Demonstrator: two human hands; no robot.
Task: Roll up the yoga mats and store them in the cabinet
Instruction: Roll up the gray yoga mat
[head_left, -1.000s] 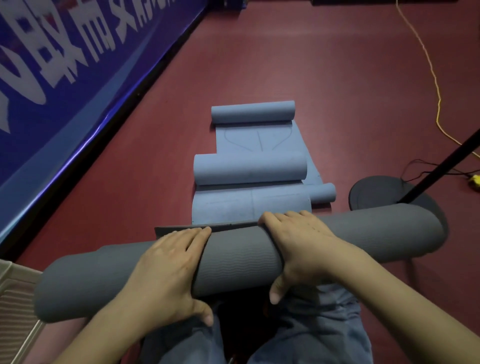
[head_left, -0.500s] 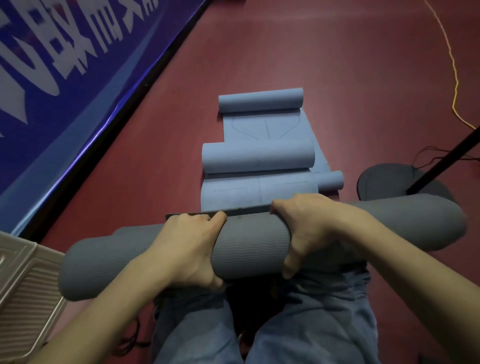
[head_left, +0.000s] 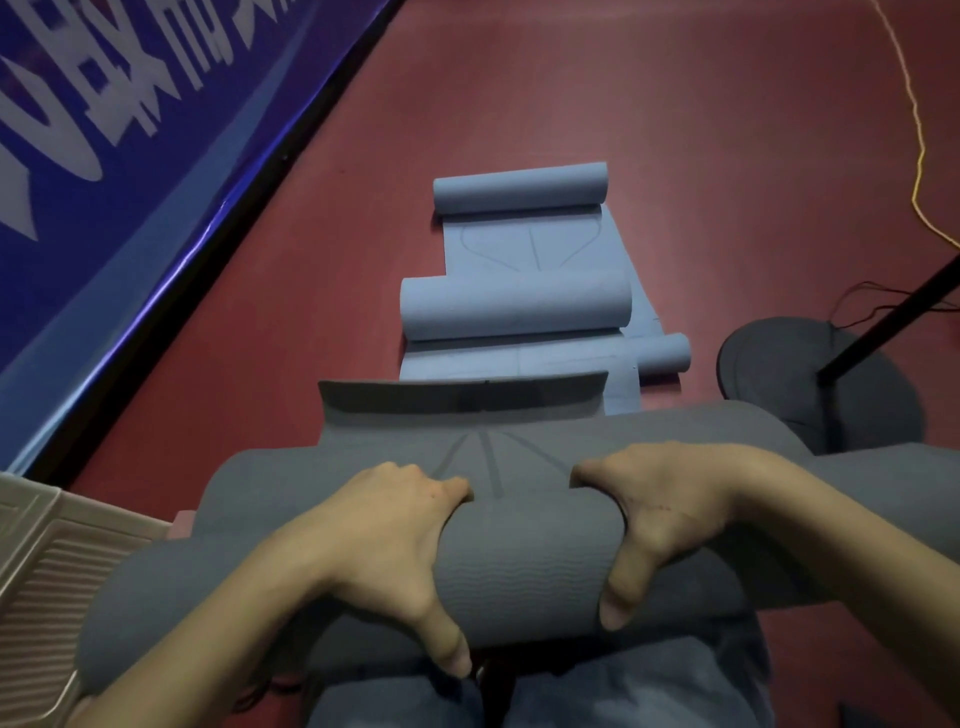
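Observation:
A thick grey yoga mat (head_left: 524, 561) lies rolled across my lap, its loose end flap (head_left: 462, 400) sticking out ahead. My left hand (head_left: 384, 540) grips the roll left of centre, fingers curled over the top and thumb underneath. My right hand (head_left: 660, 519) grips it right of centre in the same way. On the red floor ahead lie light blue mats: one partly rolled (head_left: 514, 309) in the middle, another roll (head_left: 519, 188) farther off, and a small roll (head_left: 662, 353) at the right.
A blue banner wall (head_left: 130, 156) runs along the left. A black round stand base (head_left: 821, 384) with a slanting pole sits at the right, near a yellow cable (head_left: 914, 171). A beige ribbed plastic panel (head_left: 47, 566) is at the lower left.
The grey roll has turned under my hands, so more of its loose end flap now shows ahead. Both hands keep their grip on it.

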